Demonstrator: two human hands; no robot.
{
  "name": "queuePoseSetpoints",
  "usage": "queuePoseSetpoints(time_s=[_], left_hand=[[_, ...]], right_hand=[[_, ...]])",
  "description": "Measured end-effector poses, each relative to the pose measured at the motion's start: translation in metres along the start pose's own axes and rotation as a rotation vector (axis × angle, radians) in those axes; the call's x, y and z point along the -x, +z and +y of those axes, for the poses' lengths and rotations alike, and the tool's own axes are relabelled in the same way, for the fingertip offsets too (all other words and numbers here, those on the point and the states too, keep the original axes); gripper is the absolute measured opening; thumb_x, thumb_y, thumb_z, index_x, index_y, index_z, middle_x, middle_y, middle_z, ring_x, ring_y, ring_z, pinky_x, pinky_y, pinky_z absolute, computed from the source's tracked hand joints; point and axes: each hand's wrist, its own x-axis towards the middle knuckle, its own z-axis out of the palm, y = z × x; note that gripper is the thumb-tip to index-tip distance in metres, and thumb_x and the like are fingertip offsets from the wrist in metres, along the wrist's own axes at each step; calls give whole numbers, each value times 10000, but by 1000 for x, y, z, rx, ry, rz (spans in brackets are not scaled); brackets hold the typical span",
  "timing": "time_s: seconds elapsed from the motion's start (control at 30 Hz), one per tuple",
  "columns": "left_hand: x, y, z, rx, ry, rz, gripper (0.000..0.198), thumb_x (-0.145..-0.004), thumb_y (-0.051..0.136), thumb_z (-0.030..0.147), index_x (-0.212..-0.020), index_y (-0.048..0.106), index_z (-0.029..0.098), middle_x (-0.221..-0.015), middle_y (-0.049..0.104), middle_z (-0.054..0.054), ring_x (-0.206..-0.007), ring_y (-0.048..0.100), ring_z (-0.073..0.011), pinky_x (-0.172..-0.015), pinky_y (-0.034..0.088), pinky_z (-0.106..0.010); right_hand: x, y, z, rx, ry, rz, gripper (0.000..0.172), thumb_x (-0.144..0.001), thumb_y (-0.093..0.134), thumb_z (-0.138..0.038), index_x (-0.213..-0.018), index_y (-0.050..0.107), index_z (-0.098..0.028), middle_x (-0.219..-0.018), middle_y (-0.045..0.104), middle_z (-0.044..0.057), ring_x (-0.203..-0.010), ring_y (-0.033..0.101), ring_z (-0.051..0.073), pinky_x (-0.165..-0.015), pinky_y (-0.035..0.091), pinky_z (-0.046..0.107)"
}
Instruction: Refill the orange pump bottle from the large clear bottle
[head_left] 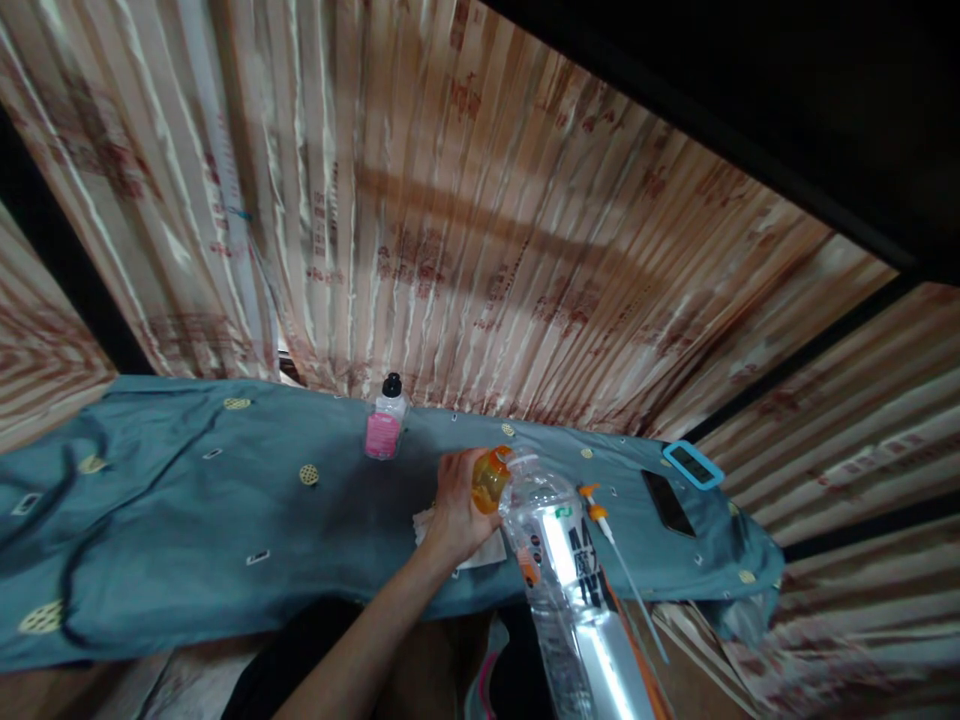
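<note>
My left hand [457, 505] is wrapped round a small amber container [491, 480] above the cloth-covered surface. Right beside it, the neck of a large clear bottle [555, 560] with a silver and orange label is tilted toward the container's mouth. The bottle's lower end runs out at the bottom of the view. My right hand is not in sight. Under my left hand lies a white tissue [484, 550], partly covered. An orange and white pump head [598, 510] with a long thin tube is to the right of the bottle.
On the teal patterned cloth [172, 500] stands a bottle with pink contents and a black cap [385, 420]. A dark phone [667, 503] and a blue-framed device [693, 465] lie at the right. Striped curtains [450, 200] hang behind.
</note>
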Motion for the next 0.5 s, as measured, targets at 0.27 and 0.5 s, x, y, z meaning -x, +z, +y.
queuePoseSetpoints(time_s=[0.27, 0.5], left_hand=[[-2, -1, 2, 9, -23, -22, 534, -765, 837, 272, -1225, 570, 222, -1112, 717, -79, -1032, 674, -299, -921, 551, -455], [-2, 1, -1, -3, -47, -36, 485, -781, 794, 252, -1218, 585, 229, -1126, 710, -77, -1031, 658, -298, -925, 538, -449]], right_hand=[[7, -5, -23, 8, 21, 8, 340, -969, 588, -422, -663, 686, -309, -615, 695, -3, -880, 842, 302, -942, 655, 427], [58, -39, -61, -35, -24, -17, 216, -958, 684, -431, -1018, 796, -257, -933, 817, 15, -1031, 812, 294, -930, 679, 467]])
